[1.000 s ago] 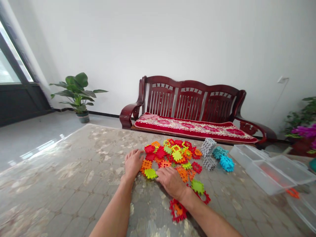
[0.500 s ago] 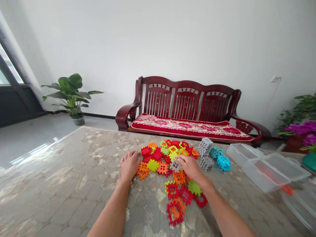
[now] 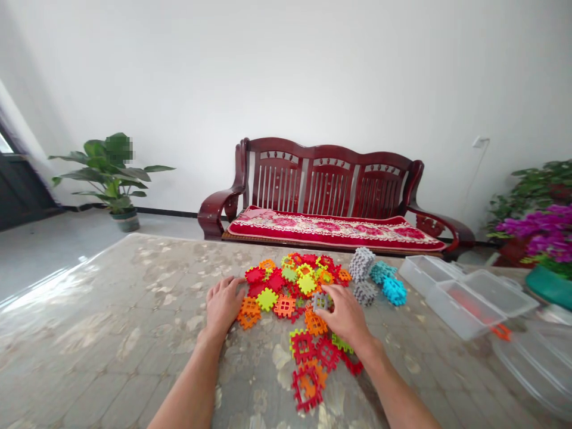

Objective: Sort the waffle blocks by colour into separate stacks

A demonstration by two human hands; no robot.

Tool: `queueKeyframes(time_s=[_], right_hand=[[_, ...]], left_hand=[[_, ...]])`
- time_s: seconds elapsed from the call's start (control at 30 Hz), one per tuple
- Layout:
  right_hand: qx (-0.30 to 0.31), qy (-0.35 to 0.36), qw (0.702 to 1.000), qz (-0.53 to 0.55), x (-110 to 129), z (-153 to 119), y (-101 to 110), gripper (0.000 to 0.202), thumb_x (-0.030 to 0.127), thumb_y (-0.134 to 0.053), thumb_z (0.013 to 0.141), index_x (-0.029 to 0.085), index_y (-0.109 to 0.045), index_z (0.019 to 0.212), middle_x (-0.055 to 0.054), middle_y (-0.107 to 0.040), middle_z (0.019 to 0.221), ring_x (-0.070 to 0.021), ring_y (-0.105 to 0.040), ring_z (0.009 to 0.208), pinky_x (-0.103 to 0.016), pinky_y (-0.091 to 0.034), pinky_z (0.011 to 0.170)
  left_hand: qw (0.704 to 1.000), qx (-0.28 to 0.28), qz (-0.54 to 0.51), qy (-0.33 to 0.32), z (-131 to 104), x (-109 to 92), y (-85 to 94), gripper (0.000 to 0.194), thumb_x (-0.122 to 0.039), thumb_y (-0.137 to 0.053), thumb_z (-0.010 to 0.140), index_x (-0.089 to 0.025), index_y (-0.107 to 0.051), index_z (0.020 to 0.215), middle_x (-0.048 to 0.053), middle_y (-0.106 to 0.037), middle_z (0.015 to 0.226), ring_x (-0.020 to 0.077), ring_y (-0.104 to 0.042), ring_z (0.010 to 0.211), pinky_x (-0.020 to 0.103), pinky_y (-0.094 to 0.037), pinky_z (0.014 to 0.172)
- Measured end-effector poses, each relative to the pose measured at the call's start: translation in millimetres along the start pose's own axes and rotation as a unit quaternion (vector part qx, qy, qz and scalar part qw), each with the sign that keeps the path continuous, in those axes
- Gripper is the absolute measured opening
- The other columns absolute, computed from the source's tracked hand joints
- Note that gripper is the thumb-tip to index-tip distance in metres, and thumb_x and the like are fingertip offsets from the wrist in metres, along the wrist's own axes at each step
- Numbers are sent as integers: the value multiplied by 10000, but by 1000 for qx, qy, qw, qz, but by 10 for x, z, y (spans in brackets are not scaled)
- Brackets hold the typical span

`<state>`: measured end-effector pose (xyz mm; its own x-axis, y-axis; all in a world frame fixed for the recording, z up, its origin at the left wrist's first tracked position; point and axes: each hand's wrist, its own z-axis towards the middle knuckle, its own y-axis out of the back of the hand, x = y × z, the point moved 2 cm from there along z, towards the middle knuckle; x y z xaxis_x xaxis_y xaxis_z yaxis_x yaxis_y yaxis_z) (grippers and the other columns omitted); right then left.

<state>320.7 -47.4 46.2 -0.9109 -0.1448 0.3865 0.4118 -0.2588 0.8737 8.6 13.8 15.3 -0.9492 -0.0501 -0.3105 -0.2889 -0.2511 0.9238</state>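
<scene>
A heap of flat, notched interlocking building pieces in red, orange and lime green lies on the covered table, with a red piece (image 3: 276, 279) and a lime piece (image 3: 267, 299) near its middle. My left hand (image 3: 224, 305) rests flat at the heap's left edge, fingers stretched out, beside an orange piece (image 3: 249, 308). On the right side of the heap, my right hand (image 3: 343, 311) has its thumb and fingers around a grey window-patterned building piece (image 3: 319, 301). That hand partly covers the orange and lime pieces below it.
Grey stacked pieces (image 3: 361, 264) and blue stacked pieces (image 3: 394, 291) stand right of the heap. Farther right are a clear divided plastic box (image 3: 465, 310) and a clear lid (image 3: 531, 369). A wooden bench (image 3: 328, 185) stands behind the table.
My right hand has turned and closed its thumb and fingers around the grey piece, which now looks tilted. My left hand stays beside the heap. The whole view has shifted slightly.
</scene>
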Motion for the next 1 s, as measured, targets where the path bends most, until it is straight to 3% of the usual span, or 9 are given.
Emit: queueKeyframes(time_s=[0.3, 0.57, 0.7, 0.83, 1.0], right_hand=[[-2, 1, 999, -42, 28, -31, -115, 464, 268, -658, 780, 221, -624, 1240, -89, -659, 1212, -261, -572, 1120, -393, -405, 1001], [-50, -9, 999, -7, -100, 29, 1, 410, 132, -516, 833, 209, -631, 1219, -66, -683, 1184, -208, -598, 1100, -339, -417, 993], [-44, -52, 997, -20, -53, -27, -5, 347, 262, -563, 854, 210, -622, 1192, -66, -692, 1060, -208, -630, 1001, -319, -459, 885], [-15, -67, 995, -69, 108, -81, -40, 427, 441, -613, 842, 213, -588, 1203, -106, -655, 1125, -260, -618, 1047, -351, -462, 846], [-13, -58, 992, -115, 330, -82, -119, 527, 535, -648, 803, 218, -555, 1213, -129, -597, 1135, -302, -593, 1044, -390, -469, 818]], left_hand=[[1000, -4, -3, 1, 6, 10, -16, 364, -314, -456, 885, -325, -658, 1187, 38, -600, 1347, 232, -544, 1204, 396, -334, 1064], [1000, -4, -3, 2, 3, -4, -2, 376, -327, -444, 893, -306, -658, 1201, 60, -591, 1358, 262, -542, 1214, 425, -340, 1062], [1000, -2, -2, 4, 15, 14, -28, 375, -330, -444, 892, -320, -653, 1204, 50, -589, 1365, 248, -539, 1212, 417, -340, 1058], [1000, -1, -4, -1, 18, 17, -37, 387, -333, -421, 899, -310, -649, 1210, 57, -587, 1364, 253, -534, 1224, 432, -341, 1061], [1000, -2, -2, -4, 17, 22, -31, 397, -335, -413, 898, -305, -647, 1218, 60, -581, 1365, 265, -535, 1232, 441, -346, 1064]])
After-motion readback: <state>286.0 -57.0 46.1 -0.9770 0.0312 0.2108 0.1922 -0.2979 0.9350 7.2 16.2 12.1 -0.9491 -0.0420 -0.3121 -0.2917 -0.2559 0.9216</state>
